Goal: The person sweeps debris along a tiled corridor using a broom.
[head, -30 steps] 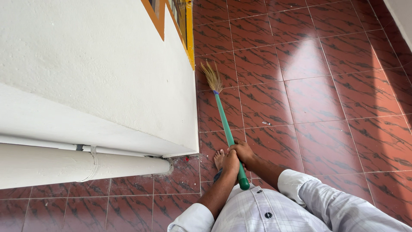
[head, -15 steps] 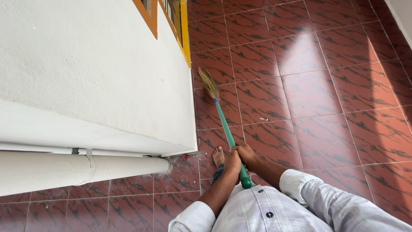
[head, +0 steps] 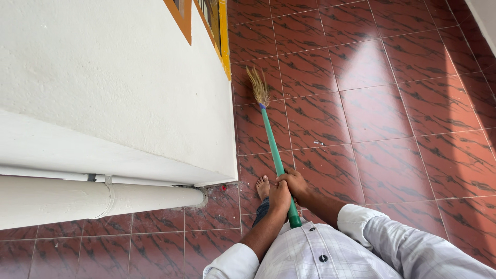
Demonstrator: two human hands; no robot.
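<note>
Both hands grip 1 broom (head: 272, 143) near the top of its green handle: the left hand (head: 279, 196) is wrapped around the shaft with fingers closed, and the right hand (head: 295, 182) is clasped around it just above, the 2 hands touching each other. The broom slants away from the person across the red-brown tiled floor (head: 392, 103), its straw bristles (head: 258, 85) resting on the tiles close to the base of the white wall (head: 113, 88). A bare foot (head: 263, 187) stands just left of the hands, near the white pipe (head: 103, 199), and a small pale scrap (head: 318, 142) lies on a tile to the right of the handle.
</note>
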